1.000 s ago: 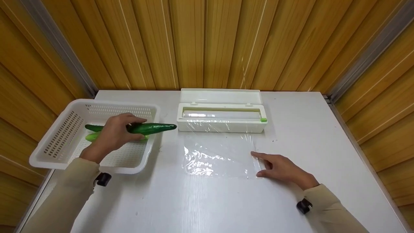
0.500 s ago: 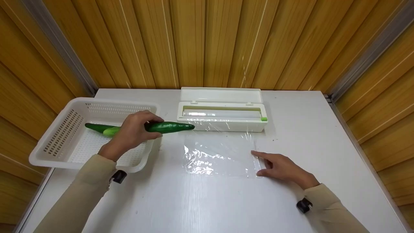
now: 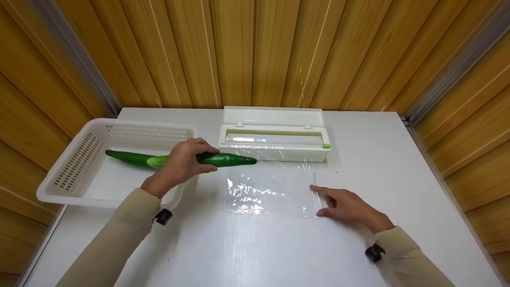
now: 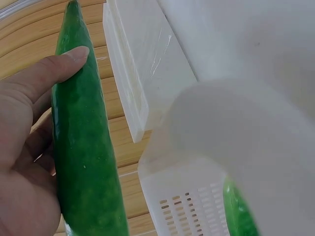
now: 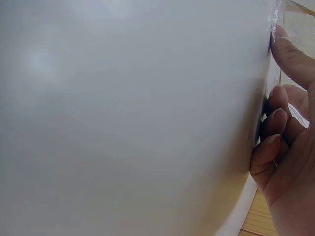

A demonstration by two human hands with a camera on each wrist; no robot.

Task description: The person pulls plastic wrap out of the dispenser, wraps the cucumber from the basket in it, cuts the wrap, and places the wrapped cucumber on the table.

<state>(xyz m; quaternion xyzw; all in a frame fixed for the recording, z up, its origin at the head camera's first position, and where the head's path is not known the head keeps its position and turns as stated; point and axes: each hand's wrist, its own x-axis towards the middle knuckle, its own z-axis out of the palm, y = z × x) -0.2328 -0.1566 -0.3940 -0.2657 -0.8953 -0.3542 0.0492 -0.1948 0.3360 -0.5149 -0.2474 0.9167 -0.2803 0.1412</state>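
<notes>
My left hand (image 3: 179, 163) grips a dark green cucumber (image 3: 227, 160) by its middle, thumb on one side and fingers on the other. Its pale end sticks out behind the hand, and its tip points right, above the left part of a sheet of plastic wrap (image 3: 259, 195). The left wrist view shows this cucumber (image 4: 86, 142) large beside the palm. On the table, my right hand (image 3: 350, 207) touches the right edge of the sheet with thumb and index finger spread apart. The sheet runs from the roll in a white dispenser box (image 3: 275, 154), whose lid is raised.
A white perforated basket (image 3: 59, 195) stands at the left. A second cucumber (image 3: 127, 157) lies in it, partly hidden by the held one. The white table (image 3: 255, 255) ends at a wood-panelled wall (image 3: 271, 52) behind the dispenser.
My left hand has moved right with the cucumber, from over the basket to beyond its right rim. The right hand and the plastic wrap have stayed in place.
</notes>
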